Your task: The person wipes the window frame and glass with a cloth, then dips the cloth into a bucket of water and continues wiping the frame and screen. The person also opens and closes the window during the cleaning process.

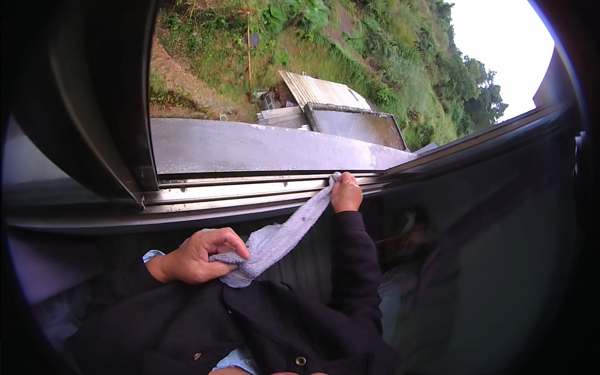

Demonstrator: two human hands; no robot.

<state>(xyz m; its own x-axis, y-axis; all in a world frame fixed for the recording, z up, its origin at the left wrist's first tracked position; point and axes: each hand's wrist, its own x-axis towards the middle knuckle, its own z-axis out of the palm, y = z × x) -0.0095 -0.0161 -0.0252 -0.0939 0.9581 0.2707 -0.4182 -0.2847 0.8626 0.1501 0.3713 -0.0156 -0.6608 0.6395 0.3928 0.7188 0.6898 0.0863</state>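
Observation:
A grey-lavender terry cloth [286,234] stretches slantwise between my two hands. My left hand [208,255] pinches its lower end between thumb and fingers, close to my dark jacket. At the cloth's upper end, my right hand [346,193] grips it and presses it onto the metal sliding-window track [243,190], near the right end of the opening. Dark specks lie along the track's rails. Part of the cloth inside each fist is hidden.
Beyond the track is a wet-looking outer ledge [262,145]. A dark window frame [136,117] stands on the left, and a glass pane [492,225] on the right. Outside, below, are a corrugated roof [323,91] and a green slope [375,56].

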